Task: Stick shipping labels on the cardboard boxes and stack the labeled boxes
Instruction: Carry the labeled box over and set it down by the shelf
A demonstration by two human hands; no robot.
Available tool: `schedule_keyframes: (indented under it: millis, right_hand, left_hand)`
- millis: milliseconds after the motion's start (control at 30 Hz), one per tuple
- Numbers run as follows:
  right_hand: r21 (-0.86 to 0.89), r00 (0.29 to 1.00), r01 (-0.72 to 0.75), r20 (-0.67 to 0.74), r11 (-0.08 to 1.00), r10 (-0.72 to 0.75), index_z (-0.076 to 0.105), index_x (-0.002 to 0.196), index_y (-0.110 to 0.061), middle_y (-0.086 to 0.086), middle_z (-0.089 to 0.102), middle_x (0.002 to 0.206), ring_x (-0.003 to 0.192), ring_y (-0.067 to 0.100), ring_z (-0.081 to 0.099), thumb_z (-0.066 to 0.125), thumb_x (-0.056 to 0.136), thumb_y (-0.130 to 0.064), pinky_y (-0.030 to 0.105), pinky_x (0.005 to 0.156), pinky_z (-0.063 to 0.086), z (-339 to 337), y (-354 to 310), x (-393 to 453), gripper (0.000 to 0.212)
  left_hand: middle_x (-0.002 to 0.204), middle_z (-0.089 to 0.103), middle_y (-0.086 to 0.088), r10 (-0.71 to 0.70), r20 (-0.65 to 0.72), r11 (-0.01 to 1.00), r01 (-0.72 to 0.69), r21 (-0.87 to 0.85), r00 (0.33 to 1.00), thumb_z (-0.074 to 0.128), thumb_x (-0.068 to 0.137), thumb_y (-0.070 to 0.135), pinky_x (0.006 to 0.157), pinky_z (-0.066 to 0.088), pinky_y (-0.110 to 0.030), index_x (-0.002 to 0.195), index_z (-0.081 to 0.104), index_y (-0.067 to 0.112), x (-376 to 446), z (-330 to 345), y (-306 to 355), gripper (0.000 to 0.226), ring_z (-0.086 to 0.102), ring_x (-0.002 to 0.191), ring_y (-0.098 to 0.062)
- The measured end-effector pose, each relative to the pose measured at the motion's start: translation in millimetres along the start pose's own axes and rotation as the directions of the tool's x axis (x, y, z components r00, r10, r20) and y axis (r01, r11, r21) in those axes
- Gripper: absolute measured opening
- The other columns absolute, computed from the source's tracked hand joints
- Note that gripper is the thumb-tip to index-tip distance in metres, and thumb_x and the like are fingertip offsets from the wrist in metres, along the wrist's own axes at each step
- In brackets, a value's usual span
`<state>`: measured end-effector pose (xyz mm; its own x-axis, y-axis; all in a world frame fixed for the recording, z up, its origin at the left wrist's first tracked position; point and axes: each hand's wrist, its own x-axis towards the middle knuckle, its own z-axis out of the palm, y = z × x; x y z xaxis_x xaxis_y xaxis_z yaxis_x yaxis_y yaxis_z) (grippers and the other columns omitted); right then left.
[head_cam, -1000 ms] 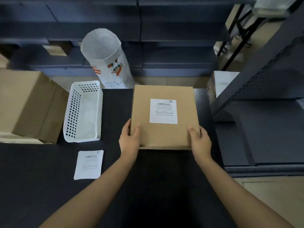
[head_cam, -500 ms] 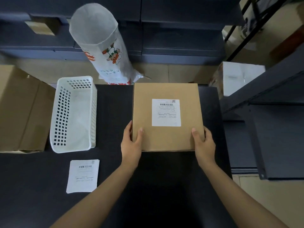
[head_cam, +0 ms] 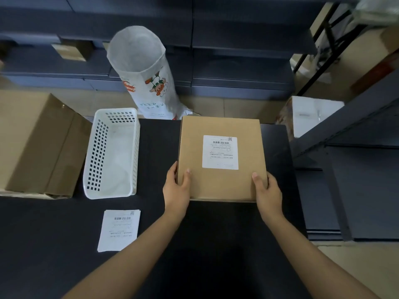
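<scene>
My left hand and right hand clasp the labeled cardboard box by its near corners — it lies straight ahead, both hands equally near.

Two bare forearms, no sleeves, left hand, right hand, short unpainted nails

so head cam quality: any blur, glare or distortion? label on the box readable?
Head view: dim, flat light, no glare; wide-angle bend at the edges, shelving lines slant. The shipping label on the cardboard box shows a barcode, its text too small to read. Top right corner is smeared.
</scene>
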<state>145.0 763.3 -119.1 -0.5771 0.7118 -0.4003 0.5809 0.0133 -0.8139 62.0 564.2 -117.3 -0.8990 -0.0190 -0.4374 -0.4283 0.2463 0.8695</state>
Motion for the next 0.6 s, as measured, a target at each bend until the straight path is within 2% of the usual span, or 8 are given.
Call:
schedule_keyframes:
  millis: [200,333,400,500,600]
  right_hand:
    - [0.036,0.996,0.027,0.078,0.999,-0.029,0.042,0.14,-0.016,-0.006,0.051,0.115,0.105,0.012,0.048,0.051,0.096,-0.04,0.029,0.086,0.039,33,-21,-5,0.051]
    - [0.019,0.989,0.039,0.139,0.999,-0.042,0.044,0.138,-0.016,-0.005,0.054,0.115,0.106,0.015,0.053,0.049,0.097,-0.042,0.029,0.086,0.041,60,-33,-3,0.049]
    - [0.003,0.987,0.036,0.158,0.999,-0.035,0.043,0.139,-0.015,-0.003,0.056,0.117,0.104,0.014,0.053,0.049,0.097,-0.042,0.029,0.085,0.042,70,-35,-2,0.05]
    - [-0.025,0.985,0.031,0.168,0.999,-0.026,0.04,0.14,-0.015,-0.001,0.055,0.118,0.104,0.014,0.051,0.048,0.097,-0.042,0.029,0.086,0.043,78,-33,-4,0.051]
    - [-0.036,0.987,0.028,0.162,0.999,-0.022,0.039,0.139,-0.014,-0.001,0.054,0.119,0.104,0.014,0.051,0.049,0.096,-0.042,0.029,0.086,0.042,81,-31,-6,0.052]
  left_hand:
    - [0.125,0.052,0.013,0.063,-0.089,0.997,-0.059,0.054,0.994,0.055,0.094,0.038,0.089,0.038,-0.02,0.143,0.039,0.024,18,-31,12,0.053,0.05,0.11,-0.004]
    - [0.138,0.05,0.007,0.083,-0.106,0.987,-0.068,0.143,0.991,0.05,0.096,0.041,0.096,0.035,-0.022,0.146,0.035,0.021,36,-51,5,0.056,0.047,0.119,-0.008]
    - [0.141,0.049,0.005,0.092,-0.104,0.978,-0.07,0.195,0.99,0.047,0.097,0.041,0.101,0.035,-0.025,0.146,0.035,0.019,42,-58,0,0.055,0.047,0.126,-0.014]
    - [0.138,0.052,0.003,0.112,-0.066,0.965,-0.093,0.244,0.991,0.044,0.099,0.038,0.106,0.039,-0.034,0.144,0.038,0.016,48,-64,-6,0.051,0.049,0.126,-0.017]
    - [0.143,0.048,-0.001,0.115,-0.045,0.955,-0.098,0.28,0.992,0.042,0.099,0.04,0.11,0.036,-0.039,0.146,0.033,0.013,53,-66,-6,0.055,0.046,0.13,-0.02]
